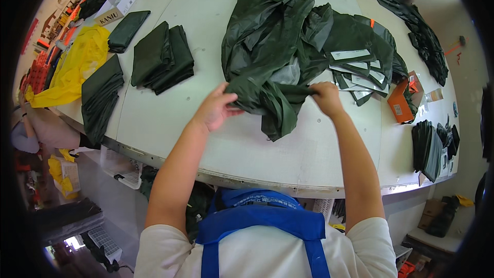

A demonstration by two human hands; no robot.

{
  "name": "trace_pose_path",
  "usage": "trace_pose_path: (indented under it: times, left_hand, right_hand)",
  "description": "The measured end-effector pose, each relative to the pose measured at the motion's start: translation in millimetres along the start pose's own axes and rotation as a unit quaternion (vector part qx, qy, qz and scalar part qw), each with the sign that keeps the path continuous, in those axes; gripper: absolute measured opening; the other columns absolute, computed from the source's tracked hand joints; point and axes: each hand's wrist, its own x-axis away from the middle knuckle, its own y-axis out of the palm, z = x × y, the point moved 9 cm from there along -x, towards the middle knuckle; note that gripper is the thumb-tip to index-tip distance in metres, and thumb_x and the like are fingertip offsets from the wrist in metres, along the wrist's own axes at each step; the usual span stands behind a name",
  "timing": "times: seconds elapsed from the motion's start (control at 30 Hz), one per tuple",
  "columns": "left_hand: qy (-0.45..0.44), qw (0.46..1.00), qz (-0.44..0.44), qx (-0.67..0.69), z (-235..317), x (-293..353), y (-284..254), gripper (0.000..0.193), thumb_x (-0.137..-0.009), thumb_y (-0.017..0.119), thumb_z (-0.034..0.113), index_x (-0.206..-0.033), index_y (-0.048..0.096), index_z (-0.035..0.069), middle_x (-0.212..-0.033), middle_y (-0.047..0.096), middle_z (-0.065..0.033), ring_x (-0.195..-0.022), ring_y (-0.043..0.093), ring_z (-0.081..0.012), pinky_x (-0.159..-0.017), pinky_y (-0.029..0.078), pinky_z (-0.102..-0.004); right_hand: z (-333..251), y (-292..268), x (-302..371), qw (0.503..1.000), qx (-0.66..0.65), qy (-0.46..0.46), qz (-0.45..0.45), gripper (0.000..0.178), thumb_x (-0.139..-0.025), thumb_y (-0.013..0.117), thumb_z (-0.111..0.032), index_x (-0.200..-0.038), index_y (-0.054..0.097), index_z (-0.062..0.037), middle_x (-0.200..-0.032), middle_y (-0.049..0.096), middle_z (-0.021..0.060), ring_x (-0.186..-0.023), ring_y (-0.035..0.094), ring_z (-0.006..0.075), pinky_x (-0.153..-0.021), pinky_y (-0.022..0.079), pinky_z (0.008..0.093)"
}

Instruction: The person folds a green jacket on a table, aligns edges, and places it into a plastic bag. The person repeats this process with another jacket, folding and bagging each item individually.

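Note:
A dark green garment of thin, shiny waterproof fabric (267,36) lies crumpled across the middle of the white table, its near end lifted and bunched between my hands. My left hand (215,108) grips the left side of that bunch, thumb above and fingers beneath. My right hand (327,99) pinches a twisted end of the same fabric, pulled out to the right. A loose fold (280,123) hangs toward me between the hands. Whitish mesh lining (286,73) shows just behind the bunch. The garment's full shape is hidden in its folds.
Folded dark green pieces (162,59) and a yellow garment (82,59) lie to the left. On the right are packets with white labels (360,72), an orange box (404,100) and a dark stack (427,149). Other people sit at the far left and far right.

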Motion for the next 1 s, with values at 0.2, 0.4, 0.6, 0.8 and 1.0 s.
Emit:
trace_pose_path:
  times: [0.2, 0.4, 0.6, 0.8, 1.0]
  left_hand:
    - [0.028, 0.986, 0.140, 0.083, -16.5, 12.2, -100.8, 0.027, -0.092, 0.052, 0.007, -0.117, 0.043, 0.008, -0.105, 0.056, -0.0113, -0.090, 0.059, -0.0233, -0.080, 0.054, -0.0436]
    - [-0.025, 0.977, 0.208, 0.024, -94.2, 33.4, -98.0, 0.029, -0.093, 0.054, 0.011, -0.119, 0.043, 0.008, -0.106, 0.058, -0.0123, -0.085, 0.061, -0.0237, -0.075, 0.055, -0.0406]
    - [-0.017, 0.986, 0.163, -0.025, -65.9, 26.1, -74.7, 0.023, -0.094, 0.052, 0.012, -0.116, 0.047, 0.010, -0.100, 0.060, -0.0101, -0.079, 0.061, -0.0223, -0.064, 0.055, -0.0357]
    - [-0.003, 0.902, 0.283, -0.326, 9.8, -46.3, -104.6, 0.022, -0.091, 0.050, 0.006, -0.113, 0.047, 0.005, -0.101, 0.059, -0.0131, -0.068, 0.063, -0.0212, -0.055, 0.056, -0.0343]
    - [0.291, 0.922, 0.247, 0.066, 51.1, -54.2, -102.3, 0.033, -0.092, 0.056, 0.013, -0.119, 0.037, 0.006, -0.115, 0.047, -0.0125, -0.099, 0.055, -0.0232, -0.089, 0.050, -0.0405]
  right_hand:
    - [65.9, -46.8, 101.1, 0.978, -0.181, -0.022, 0.100, 0.029, -0.066, 0.064, 0.012, -0.090, 0.058, -0.0029, -0.094, 0.055, 0.0094, -0.096, 0.054, 0.0252, -0.086, 0.042, 0.0317]
    - [45.1, 16.5, 137.9, 0.868, -0.436, 0.229, 0.056, 0.073, -0.072, 0.065, 0.002, -0.139, 0.036, -0.0066, -0.138, 0.042, 0.0125, -0.125, 0.044, 0.0284, -0.103, 0.037, 0.0430]
    - [67.5, 66.9, 127.9, 0.589, -0.693, 0.392, 0.143, 0.104, -0.078, 0.076, -0.019, -0.149, 0.003, -0.0041, -0.132, 0.044, 0.0172, -0.110, 0.050, 0.0254, -0.080, 0.046, 0.0338]
    - [93.1, 80.6, 96.2, 0.591, -0.685, 0.393, 0.161, 0.052, -0.083, 0.070, -0.019, -0.126, 0.044, -0.0061, -0.100, 0.060, 0.0061, -0.085, 0.055, 0.0167, -0.071, 0.042, 0.0314]
    - [-57.1, 12.2, 143.2, 0.389, -0.870, 0.263, 0.152, 0.024, -0.087, 0.056, -0.024, -0.105, 0.061, -0.0089, -0.106, 0.066, 0.0090, -0.086, 0.062, 0.0226, -0.075, 0.051, 0.0392]
